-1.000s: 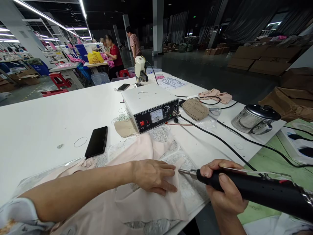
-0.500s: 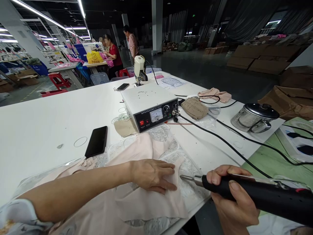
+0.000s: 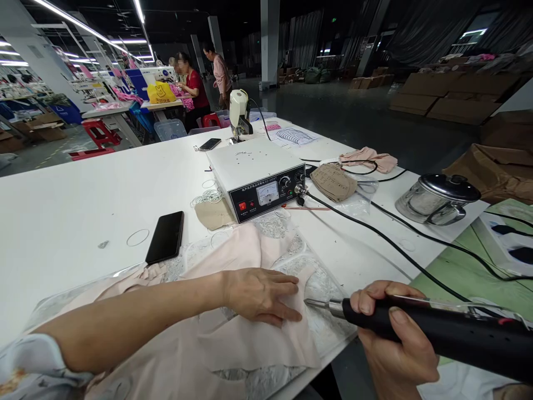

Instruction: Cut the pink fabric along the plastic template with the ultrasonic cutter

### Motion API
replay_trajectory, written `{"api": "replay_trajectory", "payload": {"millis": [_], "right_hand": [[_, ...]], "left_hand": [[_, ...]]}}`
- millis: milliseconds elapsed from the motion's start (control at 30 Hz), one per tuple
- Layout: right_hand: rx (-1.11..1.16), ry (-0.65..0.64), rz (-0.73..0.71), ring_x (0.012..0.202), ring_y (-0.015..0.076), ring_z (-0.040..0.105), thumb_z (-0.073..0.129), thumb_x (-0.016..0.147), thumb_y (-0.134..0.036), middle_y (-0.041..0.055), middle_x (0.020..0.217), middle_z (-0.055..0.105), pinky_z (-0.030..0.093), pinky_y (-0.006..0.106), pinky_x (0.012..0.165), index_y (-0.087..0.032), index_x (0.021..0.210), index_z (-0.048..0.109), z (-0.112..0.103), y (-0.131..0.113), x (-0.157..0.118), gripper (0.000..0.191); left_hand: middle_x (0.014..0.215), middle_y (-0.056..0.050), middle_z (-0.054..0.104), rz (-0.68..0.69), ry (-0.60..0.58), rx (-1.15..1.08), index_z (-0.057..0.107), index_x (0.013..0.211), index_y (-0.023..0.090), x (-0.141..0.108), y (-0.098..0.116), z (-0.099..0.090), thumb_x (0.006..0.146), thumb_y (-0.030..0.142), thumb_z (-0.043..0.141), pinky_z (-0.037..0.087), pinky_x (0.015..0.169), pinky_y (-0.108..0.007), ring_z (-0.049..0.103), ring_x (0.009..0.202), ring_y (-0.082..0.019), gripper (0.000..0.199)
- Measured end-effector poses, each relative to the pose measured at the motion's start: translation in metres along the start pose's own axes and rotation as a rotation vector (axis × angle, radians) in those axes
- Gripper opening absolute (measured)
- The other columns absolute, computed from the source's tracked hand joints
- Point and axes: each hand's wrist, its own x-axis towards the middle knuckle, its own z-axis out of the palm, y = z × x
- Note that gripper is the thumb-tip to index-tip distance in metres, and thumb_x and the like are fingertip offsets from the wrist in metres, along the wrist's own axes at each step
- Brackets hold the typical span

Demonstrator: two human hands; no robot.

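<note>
My left hand (image 3: 262, 296) lies flat with fingers spread on pale pink fabric (image 3: 250, 350), pressing it near its right edge. Under the fabric is a clear, scuffed sheet (image 3: 328, 328) on the white table. My right hand (image 3: 395, 328) is wrapped round a black handheld ultrasonic tool (image 3: 449, 333) with a tapered metal tip. That tip points left and sits at the fabric's edge, just right of my left fingertips; whether it touches the cloth I cannot tell. A black cable joins the tool to the control box (image 3: 266, 194) with a dial meter.
A black phone (image 3: 165, 237) lies left of the box, close to rubber bands (image 3: 207, 198) and a card piece (image 3: 214, 215). A lidded glass mug (image 3: 435, 199) and power strip (image 3: 508, 244) are at right. A small cream-coloured machine (image 3: 240, 114) stands behind. Two people are farther back.
The tool tip has shifted very slightly left toward the fabric edge. My left hand stays in place. In the background, the standing person leans farther forward. The view has shifted slightly.
</note>
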Motion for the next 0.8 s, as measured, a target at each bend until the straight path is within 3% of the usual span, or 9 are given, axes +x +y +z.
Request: {"api": "replay_trajectory", "payload": {"millis": [333,533,800], "right_hand": [[0.015,-0.016,-0.001,0.047,0.0107,0.05,0.059,0.069,-0.022,-0.002,0.068,0.052,0.045,0.028,0.042,-0.02,0.08,0.059,-0.0016,0.0012,-0.0006,0.011],[0.011,-0.018,-0.002,0.046,0.0108,0.05,0.061,0.068,-0.022,-0.0026,0.066,0.054,0.047,0.029,0.042,-0.02,0.078,0.059,0.0,0.0002,0.0001,0.01],[-0.006,-0.013,-0.001,0.046,0.0115,0.051,0.062,0.068,-0.024,-0.0024,0.066,0.054,0.047,0.03,0.042,-0.02,0.078,0.058,0.0003,-0.0012,-0.0007,0.011]], "left_hand": [[0.127,-0.013,0.058,0.005,-0.018,0.03,0.066,0.125,0.021,0.001,0.0003,-0.0017,0.097,0.04,0.054,0.043,0.108,-0.034,0.05,0.13,-0.03,0.035],[0.133,-0.006,0.059,0.053,-0.063,0.105,0.064,0.125,0.021,0.0015,-0.0008,-0.0045,0.1,0.036,0.049,0.045,0.103,-0.034,0.052,0.126,-0.028,0.033],[0.124,-0.008,0.065,0.077,0.044,0.125,0.068,0.116,0.02,-0.0023,-0.003,-0.002,0.098,0.037,0.055,0.045,0.102,-0.032,0.056,0.122,-0.026,0.028]]}}
